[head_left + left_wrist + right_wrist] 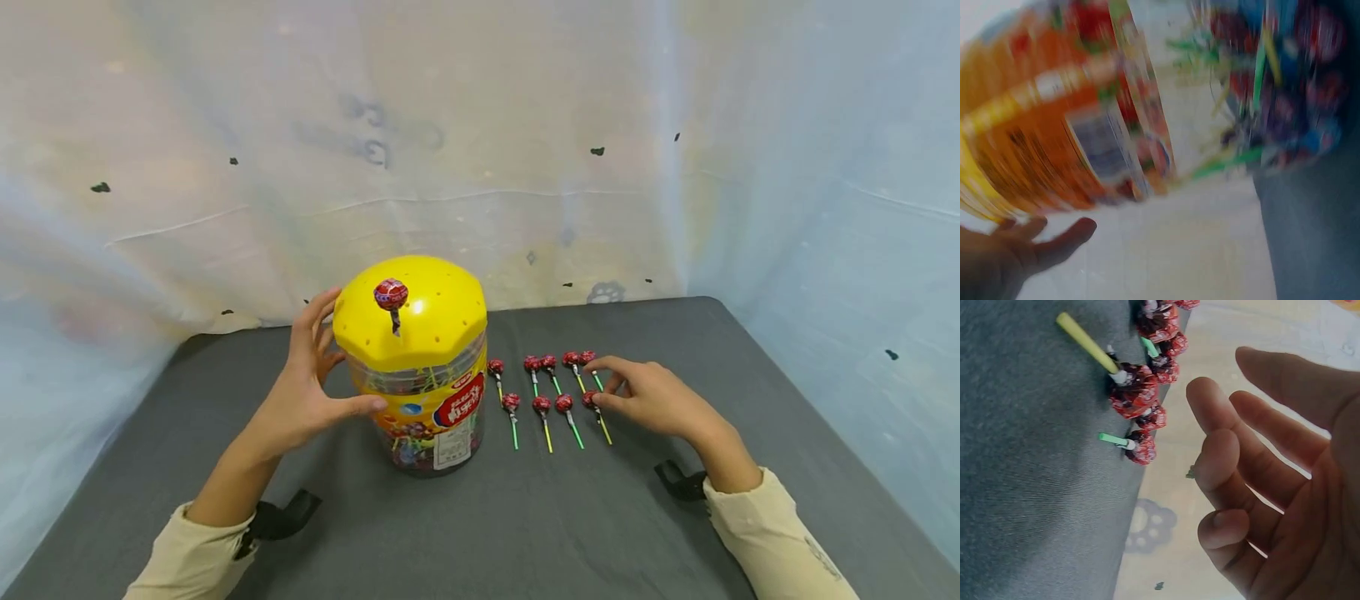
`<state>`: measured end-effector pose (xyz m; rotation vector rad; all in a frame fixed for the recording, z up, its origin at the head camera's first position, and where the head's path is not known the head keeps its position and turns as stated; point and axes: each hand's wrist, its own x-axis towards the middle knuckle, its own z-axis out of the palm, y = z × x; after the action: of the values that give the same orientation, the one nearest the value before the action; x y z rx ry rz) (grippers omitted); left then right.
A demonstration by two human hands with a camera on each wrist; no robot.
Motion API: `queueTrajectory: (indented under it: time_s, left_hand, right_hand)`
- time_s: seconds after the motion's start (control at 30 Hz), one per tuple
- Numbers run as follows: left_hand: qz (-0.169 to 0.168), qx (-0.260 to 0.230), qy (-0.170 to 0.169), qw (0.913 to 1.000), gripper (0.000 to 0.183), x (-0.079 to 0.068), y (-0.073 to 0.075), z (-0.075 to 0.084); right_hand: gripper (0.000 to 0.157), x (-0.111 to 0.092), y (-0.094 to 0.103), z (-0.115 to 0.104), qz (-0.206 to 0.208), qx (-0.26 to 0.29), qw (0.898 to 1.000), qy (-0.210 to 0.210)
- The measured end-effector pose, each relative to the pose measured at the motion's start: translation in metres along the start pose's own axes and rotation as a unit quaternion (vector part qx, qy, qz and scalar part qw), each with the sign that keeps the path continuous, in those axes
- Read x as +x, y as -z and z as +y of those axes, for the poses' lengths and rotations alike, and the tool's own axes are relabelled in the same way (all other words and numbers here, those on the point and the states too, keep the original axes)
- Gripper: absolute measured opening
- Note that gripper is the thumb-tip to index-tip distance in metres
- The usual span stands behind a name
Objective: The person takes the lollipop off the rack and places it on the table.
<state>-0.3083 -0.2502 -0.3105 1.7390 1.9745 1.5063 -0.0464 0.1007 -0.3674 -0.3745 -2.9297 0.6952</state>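
A large clear jar point(408, 425) with a yellow lid point(450, 321) stands left of centre in the head view. One red-wrapped lollipop point(391, 293) sits upright on the lid, most of its stick hidden. My left hand point(300, 404) is spread at the jar's left side, thumb in front by the label, fingers behind near the lid; firm contact cannot be made out. Over the right end of the lollipops on the table hovers my right hand point(648, 396), fingers loosely bent. In the right wrist view nothing is between those fingers, and a yellow-stick lollipop point(1134, 390) lies beside them.
Several red-wrapped lollipops with green or yellow sticks lie in a back row point(532, 363) and a front row point(542, 405), right of the jar. More lollipops point(1285, 112) show inside it. The grey table point(525, 533) ends at a pale curtain point(480, 125).
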Motion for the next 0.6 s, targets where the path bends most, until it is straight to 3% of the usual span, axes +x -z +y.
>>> queueTrajectory:
  time_s: [0.17, 0.27, 0.43, 0.6]
  left_hand:
    - [-0.045, -0.061, -0.037, 0.9964, 0.121, 0.018, 0.006, -0.011]
    - [-0.035, -0.092, -0.038, 0.9944, 0.115, 0.017, 0.002, -0.011]
    - [0.057, -0.070, 0.008, 0.9959, 0.113, 0.004, -0.010, 0.007]
    - [0.143, 0.000, 0.076, 0.9868, 0.113, -0.008, -0.021, 0.027]
  right_hand:
    - [0.043, -0.002, 0.004, -0.005, 0.001, 0.001, 1.000, -0.005]
    - [0.042, -0.006, 0.006, -0.008, 0.006, 0.003, 1.000, -0.005]
    - [0.042, -0.008, 0.007, -0.017, 0.021, 0.006, 1.000, 0.014]
    - [0.042, -0.009, 0.012, -0.031, 0.031, 0.013, 0.999, 0.036]
